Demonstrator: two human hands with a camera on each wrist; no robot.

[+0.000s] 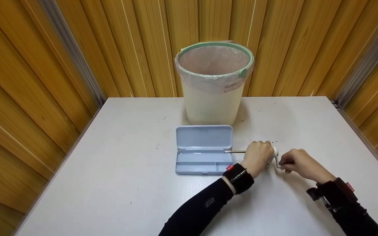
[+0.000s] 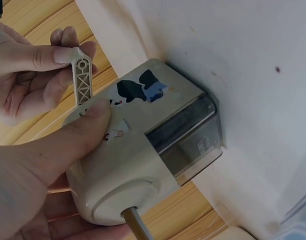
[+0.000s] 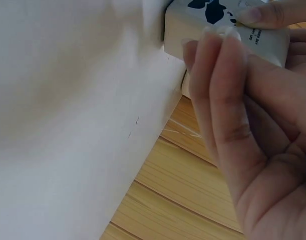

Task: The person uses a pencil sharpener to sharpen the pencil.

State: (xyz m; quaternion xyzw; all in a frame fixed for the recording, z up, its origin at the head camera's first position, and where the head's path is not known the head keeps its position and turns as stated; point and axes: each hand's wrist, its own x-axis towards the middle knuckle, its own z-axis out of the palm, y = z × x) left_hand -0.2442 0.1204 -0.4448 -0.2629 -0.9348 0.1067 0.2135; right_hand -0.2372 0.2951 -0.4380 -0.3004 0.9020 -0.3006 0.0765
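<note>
A cream crank pencil sharpener point(image 2: 142, 150) with a cow sticker and a clear shavings drawer point(image 2: 188, 140) stands on the white table point(image 1: 126, 183). My left hand point(image 1: 257, 156) grips its body, thumb across the top. Between thumb and fingers, my right hand point(image 1: 296, 162) pinches the crank handle point(image 2: 83, 82) at the sharpener's right end point(image 1: 275, 153). A pencil point(image 1: 235, 151) sticks out of the sharpener's left end toward an open light-blue pencil case point(image 1: 203, 149). In the right wrist view the sharpener's corner point(image 3: 218, 20) shows behind my right hand point(image 3: 243, 125).
A cream bin point(image 1: 213, 82) with a green rim and a plastic liner stands at the table's back, just behind the pencil case. Wood-panelled walls close in the table on three sides.
</note>
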